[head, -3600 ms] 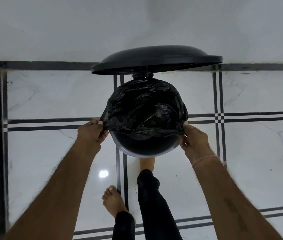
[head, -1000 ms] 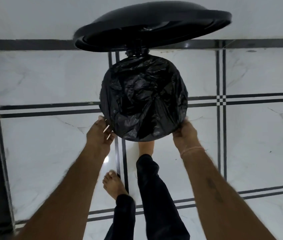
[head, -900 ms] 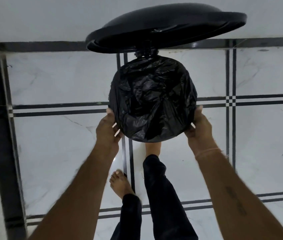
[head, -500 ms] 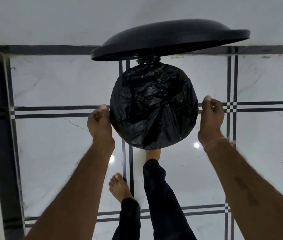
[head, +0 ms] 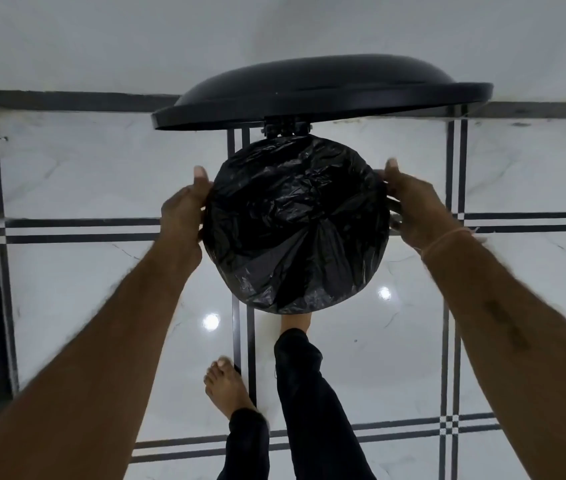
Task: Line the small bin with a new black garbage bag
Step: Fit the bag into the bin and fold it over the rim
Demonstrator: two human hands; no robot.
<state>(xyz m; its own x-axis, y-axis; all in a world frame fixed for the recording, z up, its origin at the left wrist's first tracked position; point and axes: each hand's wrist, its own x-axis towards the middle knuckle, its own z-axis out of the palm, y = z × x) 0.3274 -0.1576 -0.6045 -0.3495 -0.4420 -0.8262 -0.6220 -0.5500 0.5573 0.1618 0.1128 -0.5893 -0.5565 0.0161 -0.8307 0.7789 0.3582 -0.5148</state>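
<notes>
L hand (head: 184,216) & R hand (head: 416,209) flank bag (head: 295,223) (fingers hidden).

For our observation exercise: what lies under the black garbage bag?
The garbage bag covers the whole mouth of the bin, so the inside is hidden. Only a grey sliver of it shows by the right hand, and a foot beneath the near edge.

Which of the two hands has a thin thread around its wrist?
The right hand, right of the garbage bag: a pale thread circles its wrist; the left hand has a bare wrist.
</notes>
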